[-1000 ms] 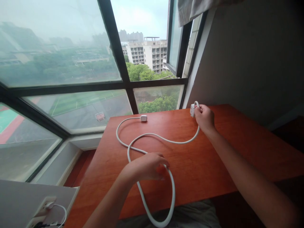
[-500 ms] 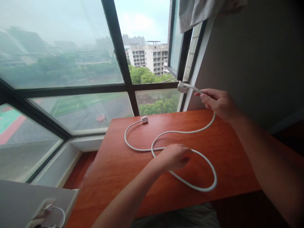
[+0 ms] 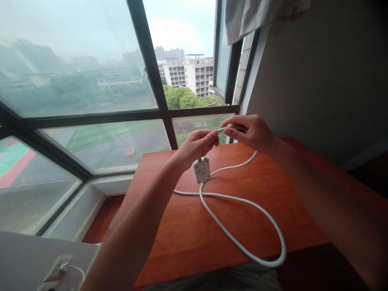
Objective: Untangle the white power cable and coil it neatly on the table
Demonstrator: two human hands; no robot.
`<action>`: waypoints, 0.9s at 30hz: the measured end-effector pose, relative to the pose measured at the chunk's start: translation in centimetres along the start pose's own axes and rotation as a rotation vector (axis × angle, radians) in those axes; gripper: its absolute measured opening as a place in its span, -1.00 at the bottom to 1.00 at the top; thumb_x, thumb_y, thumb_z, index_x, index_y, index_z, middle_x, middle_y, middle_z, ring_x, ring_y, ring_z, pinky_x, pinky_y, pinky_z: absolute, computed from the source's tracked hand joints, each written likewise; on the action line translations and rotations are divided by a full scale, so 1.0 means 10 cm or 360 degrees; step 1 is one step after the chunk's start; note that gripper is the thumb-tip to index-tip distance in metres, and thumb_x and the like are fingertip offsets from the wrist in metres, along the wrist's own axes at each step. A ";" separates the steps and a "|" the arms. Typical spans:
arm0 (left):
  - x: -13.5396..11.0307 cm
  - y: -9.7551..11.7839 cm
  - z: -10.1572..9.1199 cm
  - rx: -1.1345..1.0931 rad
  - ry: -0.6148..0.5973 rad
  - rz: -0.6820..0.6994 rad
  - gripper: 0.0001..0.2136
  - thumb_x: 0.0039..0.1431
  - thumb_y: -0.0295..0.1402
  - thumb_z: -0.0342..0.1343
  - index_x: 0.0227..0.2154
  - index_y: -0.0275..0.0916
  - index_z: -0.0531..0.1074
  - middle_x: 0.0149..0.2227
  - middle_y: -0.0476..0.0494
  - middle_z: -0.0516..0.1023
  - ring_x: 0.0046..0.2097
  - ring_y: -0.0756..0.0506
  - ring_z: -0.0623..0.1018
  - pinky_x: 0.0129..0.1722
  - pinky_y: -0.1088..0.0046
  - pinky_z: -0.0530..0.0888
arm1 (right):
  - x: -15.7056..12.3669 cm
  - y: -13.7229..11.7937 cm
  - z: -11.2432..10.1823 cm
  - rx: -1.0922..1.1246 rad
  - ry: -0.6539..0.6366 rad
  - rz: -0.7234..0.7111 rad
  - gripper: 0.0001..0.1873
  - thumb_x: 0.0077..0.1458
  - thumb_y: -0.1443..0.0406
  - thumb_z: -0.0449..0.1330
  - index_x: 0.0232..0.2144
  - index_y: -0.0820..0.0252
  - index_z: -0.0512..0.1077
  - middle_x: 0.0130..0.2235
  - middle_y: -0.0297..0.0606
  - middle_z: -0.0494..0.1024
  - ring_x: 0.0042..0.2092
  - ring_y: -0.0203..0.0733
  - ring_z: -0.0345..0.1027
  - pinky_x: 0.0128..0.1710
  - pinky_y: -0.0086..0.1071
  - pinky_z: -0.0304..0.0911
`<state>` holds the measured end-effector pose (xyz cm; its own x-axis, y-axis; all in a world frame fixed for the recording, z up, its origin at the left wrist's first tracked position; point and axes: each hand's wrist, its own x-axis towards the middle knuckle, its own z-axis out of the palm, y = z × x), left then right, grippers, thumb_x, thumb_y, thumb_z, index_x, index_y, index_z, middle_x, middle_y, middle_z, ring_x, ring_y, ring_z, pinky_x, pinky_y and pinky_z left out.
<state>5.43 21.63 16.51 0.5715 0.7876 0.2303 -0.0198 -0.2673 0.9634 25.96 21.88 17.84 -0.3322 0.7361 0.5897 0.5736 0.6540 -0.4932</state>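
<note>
My left hand (image 3: 198, 146) pinches a white power cord (image 3: 242, 200) in mid-air above the far part of the table. Close beside it, my right hand (image 3: 249, 132) grips the same cord, with a short stretch showing between the fingertips. Below my left hand hangs the cord's square white end block (image 3: 201, 169), with small dark marks on its face. From the right hand the cord runs down and lies in a large loop, crossing itself near the block. The cord's other end is hidden behind my left hand and arm.
The reddish-brown wooden table (image 3: 169, 242) reaches to the window, whose dark frame (image 3: 100, 121) borders it. A wall socket (image 3: 59, 266) with a white plug and thin cable is at lower left. A grey curtain (image 3: 260, 16) hangs at upper right beside the wall.
My left hand has risen from over the table and taken hold of the cord. My right hand has moved left to meet it. The end block now hangs downward, and the loop reaches nearer me.
</note>
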 end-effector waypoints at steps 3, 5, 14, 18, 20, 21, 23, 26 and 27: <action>-0.09 0.04 -0.17 -0.0216 0.0211 0.0031 -0.60 0.11 -0.04 0.14 -0.57 -0.29 0.26 -0.65 0.14 0.02 -0.66 0.15 0.07 -0.69 0.62 0.02 | -0.06 0.23 0.09 0.0261 0.0070 0.0239 -0.66 0.03 0.11 0.24 -0.22 0.21 0.48 -0.55 -0.47 0.30 -0.51 -0.38 0.13 -0.50 -0.49 0.05; -0.13 0.05 -0.30 -0.0350 0.0367 0.0101 -0.62 0.12 -0.07 0.14 -0.55 -0.27 0.25 -0.66 0.16 -0.01 -0.68 0.16 0.04 -0.71 0.63 0.01 | -0.13 0.42 0.18 0.0475 0.0115 0.0462 -0.71 0.04 0.12 0.23 -0.29 0.24 0.46 -0.49 -0.40 0.39 -0.43 -0.34 0.24 -0.40 -0.46 0.17; -0.25 -0.20 -0.43 -0.1125 0.0704 0.0230 -0.68 0.27 -0.22 -0.01 -0.57 -0.24 0.19 -0.69 0.17 -0.06 -0.72 0.13 0.01 -0.74 0.60 0.01 | -0.36 0.63 0.67 0.1528 -0.0149 0.0949 -0.69 0.01 0.07 0.27 -0.41 0.20 0.44 -0.32 -0.25 0.53 -0.19 -0.21 0.39 -0.09 -0.24 0.28; -0.29 -0.31 -0.35 -0.1295 0.0748 0.0196 -0.67 0.28 -0.23 -0.02 -0.57 -0.24 0.18 -0.70 0.17 -0.07 -0.73 0.13 0.03 -0.73 0.60 0.03 | -0.26 0.48 0.82 0.1894 0.0238 0.0980 -0.74 -0.01 0.13 0.31 -0.49 0.17 0.39 -0.46 -0.38 0.46 -0.35 -0.29 0.36 -0.14 -0.24 0.35; -0.31 -0.39 -0.29 -0.1339 0.0775 0.0201 -0.67 0.26 -0.23 0.01 -0.58 -0.24 0.17 -0.70 0.17 -0.08 -0.73 0.13 0.02 -0.73 0.61 0.02 | -0.18 0.39 0.87 0.2014 0.0420 0.0988 -0.76 0.03 0.16 0.29 -0.50 0.16 0.38 -0.46 -0.38 0.47 -0.37 -0.29 0.37 -0.15 -0.22 0.38; -0.32 -0.43 -0.26 -0.1347 0.0790 0.0201 -0.67 0.25 -0.24 0.03 -0.59 -0.24 0.16 -0.71 0.18 -0.09 -0.73 0.13 0.01 -0.73 0.61 0.01 | -0.14 0.34 0.90 0.2046 0.0510 0.0989 -0.76 0.06 0.17 0.28 -0.51 0.16 0.37 -0.47 -0.38 0.47 -0.38 -0.30 0.37 -0.15 -0.22 0.39; -0.34 -0.51 -0.19 -0.1330 0.0817 0.0175 -0.69 0.22 -0.28 0.08 -0.58 -0.25 0.19 -0.71 0.19 -0.09 -0.73 0.14 0.00 -0.73 0.62 -0.02 | -0.05 0.26 0.93 0.2075 0.0672 0.0979 -0.75 0.09 0.18 0.25 -0.53 0.17 0.36 -0.50 -0.38 0.46 -0.40 -0.31 0.38 -0.17 -0.25 0.40; -0.37 -0.59 -0.09 -0.1258 0.0821 0.0088 -0.75 0.18 -0.30 0.13 -0.54 -0.27 0.27 -0.70 0.19 -0.06 -0.72 0.15 0.02 -0.72 0.63 0.01 | 0.08 0.17 0.96 0.2057 0.0896 0.0925 -0.71 0.10 0.16 0.25 -0.55 0.17 0.33 -0.52 -0.40 0.46 -0.43 -0.35 0.37 -0.20 -0.35 0.40; -0.38 -0.60 -0.05 -0.1234 0.0808 0.0074 -0.77 0.17 -0.30 0.14 -0.52 -0.28 0.30 -0.70 0.19 -0.03 -0.71 0.15 0.05 -0.71 0.63 0.04 | 0.11 0.15 0.96 0.2050 0.0961 0.0889 -0.71 0.09 0.16 0.26 -0.55 0.16 0.33 -0.53 -0.41 0.46 -0.44 -0.36 0.37 -0.21 -0.39 0.39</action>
<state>2.91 20.52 9.91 0.1324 0.9830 0.1269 -0.6816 -0.0027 0.7317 19.24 25.31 11.59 0.2272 0.9618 0.1524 -0.6083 0.2624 -0.7491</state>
